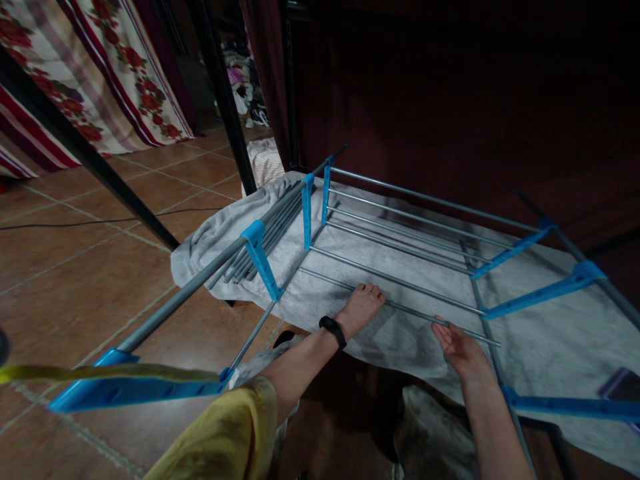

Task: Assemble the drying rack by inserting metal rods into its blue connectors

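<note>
Now keep your left hand (361, 305) flat on the thin rod (400, 307) (fingers spread, gripping nothing) while your open right hand (457, 345) steadies the grey towel (550, 333).

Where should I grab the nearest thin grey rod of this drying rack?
Take the rod on its bare middle stretch, between the left hand and the right hand, coming from above. It lies flat and just over the grey towel, so fingers probably curl around it more easily from the top than from underneath.
</note>
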The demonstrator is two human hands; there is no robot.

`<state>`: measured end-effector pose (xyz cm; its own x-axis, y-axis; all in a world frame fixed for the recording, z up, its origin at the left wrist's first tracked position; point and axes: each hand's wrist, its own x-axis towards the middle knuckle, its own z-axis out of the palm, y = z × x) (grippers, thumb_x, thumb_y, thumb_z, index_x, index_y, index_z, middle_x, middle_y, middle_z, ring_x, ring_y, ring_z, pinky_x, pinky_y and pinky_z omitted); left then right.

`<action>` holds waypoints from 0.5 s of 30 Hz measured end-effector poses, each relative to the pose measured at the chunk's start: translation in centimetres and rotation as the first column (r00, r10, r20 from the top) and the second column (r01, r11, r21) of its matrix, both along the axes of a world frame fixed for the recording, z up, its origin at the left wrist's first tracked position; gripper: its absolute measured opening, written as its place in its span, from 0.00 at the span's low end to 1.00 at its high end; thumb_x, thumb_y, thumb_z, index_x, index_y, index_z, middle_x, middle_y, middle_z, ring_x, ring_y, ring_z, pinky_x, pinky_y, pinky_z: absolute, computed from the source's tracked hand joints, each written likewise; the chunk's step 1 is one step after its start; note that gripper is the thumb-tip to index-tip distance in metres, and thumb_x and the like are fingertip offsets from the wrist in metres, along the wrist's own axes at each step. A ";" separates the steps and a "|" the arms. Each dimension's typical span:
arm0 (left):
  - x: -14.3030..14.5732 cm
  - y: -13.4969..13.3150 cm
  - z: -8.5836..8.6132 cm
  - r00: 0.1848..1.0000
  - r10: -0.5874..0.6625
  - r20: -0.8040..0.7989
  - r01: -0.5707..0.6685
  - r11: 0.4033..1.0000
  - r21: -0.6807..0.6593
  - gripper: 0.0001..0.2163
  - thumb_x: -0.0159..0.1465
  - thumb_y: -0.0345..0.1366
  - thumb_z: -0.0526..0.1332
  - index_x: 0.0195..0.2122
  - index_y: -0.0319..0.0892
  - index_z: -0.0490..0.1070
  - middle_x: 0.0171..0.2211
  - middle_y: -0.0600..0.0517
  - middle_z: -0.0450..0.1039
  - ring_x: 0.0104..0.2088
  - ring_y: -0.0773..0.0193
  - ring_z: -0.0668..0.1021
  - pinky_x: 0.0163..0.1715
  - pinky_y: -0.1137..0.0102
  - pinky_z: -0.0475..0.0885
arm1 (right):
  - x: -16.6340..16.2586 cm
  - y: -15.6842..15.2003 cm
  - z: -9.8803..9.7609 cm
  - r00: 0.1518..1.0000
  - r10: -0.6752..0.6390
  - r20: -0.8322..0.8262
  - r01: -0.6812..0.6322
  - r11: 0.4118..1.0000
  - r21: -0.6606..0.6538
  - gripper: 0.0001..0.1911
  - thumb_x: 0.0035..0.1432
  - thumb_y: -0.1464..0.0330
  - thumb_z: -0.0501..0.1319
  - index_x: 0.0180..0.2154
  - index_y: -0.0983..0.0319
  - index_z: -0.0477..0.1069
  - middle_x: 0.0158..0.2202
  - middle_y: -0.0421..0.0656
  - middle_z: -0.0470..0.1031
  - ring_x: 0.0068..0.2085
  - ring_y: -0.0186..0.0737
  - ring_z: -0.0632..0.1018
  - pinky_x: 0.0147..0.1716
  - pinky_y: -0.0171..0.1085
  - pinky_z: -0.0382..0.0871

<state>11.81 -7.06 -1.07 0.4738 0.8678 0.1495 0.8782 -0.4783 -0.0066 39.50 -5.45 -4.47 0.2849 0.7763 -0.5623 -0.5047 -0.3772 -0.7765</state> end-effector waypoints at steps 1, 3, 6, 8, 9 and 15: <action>0.0 0.0 0.0 1.000 0.002 0.000 -0.002 1.000 -0.001 0.10 0.70 0.27 0.51 0.47 0.39 0.71 0.45 0.43 0.72 0.47 0.55 0.73 0.45 0.61 0.65 | 0.0 0.0 0.0 1.000 -0.001 -0.001 0.001 1.000 0.000 0.10 0.58 0.81 0.55 0.32 0.64 0.71 0.35 0.47 0.79 0.35 0.35 0.81 0.38 0.32 0.79; 0.1 -0.1 0.1 1.000 0.008 -0.002 -0.008 1.000 -0.004 0.10 0.70 0.27 0.52 0.48 0.39 0.70 0.46 0.43 0.72 0.47 0.55 0.73 0.45 0.61 0.65 | -0.1 -0.1 0.1 1.000 0.000 0.001 0.000 1.000 0.005 0.10 0.57 0.81 0.55 0.32 0.64 0.71 0.35 0.46 0.79 0.35 0.35 0.81 0.39 0.32 0.79; 0.3 -0.2 0.1 1.000 0.019 -0.006 -0.019 1.000 -0.004 0.10 0.69 0.27 0.53 0.48 0.39 0.70 0.46 0.42 0.72 0.47 0.55 0.73 0.45 0.61 0.64 | -0.1 -0.2 0.1 1.000 0.000 0.009 0.000 1.000 0.015 0.10 0.56 0.81 0.56 0.33 0.63 0.72 0.35 0.45 0.79 0.35 0.35 0.81 0.39 0.32 0.79; 0.3 -0.3 0.2 1.000 0.015 -0.008 -0.015 1.000 -0.003 0.10 0.69 0.27 0.53 0.49 0.39 0.70 0.45 0.42 0.72 0.47 0.55 0.72 0.45 0.61 0.64 | 0.0 -0.3 0.0 1.000 0.002 0.009 -0.003 1.000 0.021 0.09 0.56 0.81 0.57 0.33 0.63 0.72 0.36 0.46 0.79 0.36 0.35 0.81 0.40 0.33 0.79; 0.3 -0.4 0.2 1.000 0.013 -0.008 -0.013 1.000 -0.003 0.10 0.69 0.27 0.53 0.49 0.39 0.70 0.45 0.42 0.72 0.47 0.55 0.72 0.45 0.61 0.64 | 0.0 -0.3 -0.1 1.000 0.003 0.008 -0.003 1.000 0.024 0.09 0.55 0.81 0.57 0.34 0.63 0.72 0.36 0.46 0.80 0.36 0.35 0.81 0.40 0.33 0.79; 0.3 -0.3 -0.3 1.000 0.025 -0.007 -0.025 0.999 0.031 0.10 0.70 0.28 0.51 0.48 0.39 0.70 0.44 0.44 0.72 0.46 0.56 0.72 0.44 0.62 0.64 | -0.1 -0.2 -0.1 1.000 -0.004 -0.006 0.004 1.000 0.019 0.10 0.56 0.81 0.55 0.33 0.64 0.71 0.36 0.46 0.79 0.36 0.35 0.81 0.40 0.33 0.79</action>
